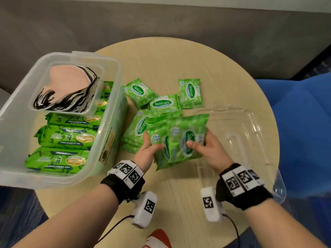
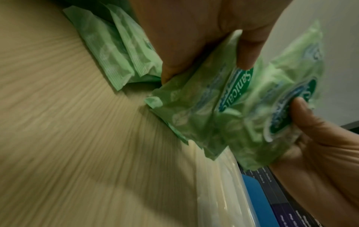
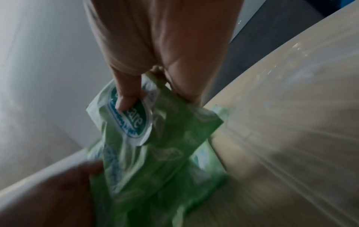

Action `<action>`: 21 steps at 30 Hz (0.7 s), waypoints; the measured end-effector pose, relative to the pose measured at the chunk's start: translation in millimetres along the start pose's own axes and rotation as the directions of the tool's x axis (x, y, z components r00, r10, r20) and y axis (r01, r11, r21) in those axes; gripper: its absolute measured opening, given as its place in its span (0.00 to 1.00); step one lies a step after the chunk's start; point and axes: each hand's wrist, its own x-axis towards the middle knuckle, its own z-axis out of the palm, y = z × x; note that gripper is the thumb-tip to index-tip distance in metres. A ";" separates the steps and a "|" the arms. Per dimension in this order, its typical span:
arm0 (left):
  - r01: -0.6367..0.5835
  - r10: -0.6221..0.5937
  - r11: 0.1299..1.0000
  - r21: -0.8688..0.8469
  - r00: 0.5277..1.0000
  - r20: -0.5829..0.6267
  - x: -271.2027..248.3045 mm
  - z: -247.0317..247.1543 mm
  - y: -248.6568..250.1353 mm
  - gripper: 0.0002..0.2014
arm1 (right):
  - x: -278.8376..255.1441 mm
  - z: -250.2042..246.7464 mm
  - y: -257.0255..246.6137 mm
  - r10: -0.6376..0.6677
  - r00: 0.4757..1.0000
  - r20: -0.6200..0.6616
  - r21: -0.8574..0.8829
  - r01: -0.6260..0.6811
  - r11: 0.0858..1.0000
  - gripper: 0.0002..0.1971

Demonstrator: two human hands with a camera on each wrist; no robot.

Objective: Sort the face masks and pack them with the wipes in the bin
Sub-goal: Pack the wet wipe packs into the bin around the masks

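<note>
I have both hands clamped on one bundle of small green Sanicare wipe packets (image 1: 176, 138), held just above the round pale wooden bench (image 1: 179, 59). My left hand (image 1: 148, 151) grips the bundle's left edge, thumb on top; my right hand (image 1: 210, 149) pinches its right side, thumb on the oval label. More small green packets (image 1: 162, 97) lie loose on the bench beyond the bundle, some stacked beneath it. At the left stands the large clear plastic bin (image 1: 114, 72), holding three big green 80-sheet wipe packs (image 1: 66, 136) in a row, with a clear inner tray (image 1: 93, 102) of pink, black and white face masks (image 1: 69, 83) resting at its far end. A clear plastic lid (image 1: 250, 126) lies flat under my right hand.
</note>
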 end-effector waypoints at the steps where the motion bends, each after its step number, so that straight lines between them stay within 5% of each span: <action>1: -0.004 0.004 1.000 0.026 1.000 0.012 -0.7 -2.0 -3.4 0.53 | -2.0 6.0 8.9 0.045 0.998 0.043 0.007 -0.045 0.999 0.20; 6: -0.012 -0.001 0.989 0.149 0.996 0.091 -12.0 -6.4 -13.1 0.51 | -8.8 20.5 36.1 0.090 0.993 0.079 0.066 -0.096 0.993 0.23; 11: -0.158 0.079 0.956 0.246 0.950 0.303 -29.2 -10.0 -31.3 0.61 | -17.6 28.9 61.1 0.050 0.996 0.080 0.060 -0.055 0.997 0.27; 16: -0.364 0.236 0.864 0.348 0.903 0.358 -35.4 -22.6 -36.0 0.53 | -28.6 36.8 78.6 -0.086 0.996 0.025 0.048 0.084 0.995 0.52; 21: -0.418 0.276 0.824 0.383 0.886 0.373 -42.3 -34.0 -39.8 0.52 | -33.4 47.1 89.0 -0.222 0.974 0.032 -0.246 0.223 0.943 0.55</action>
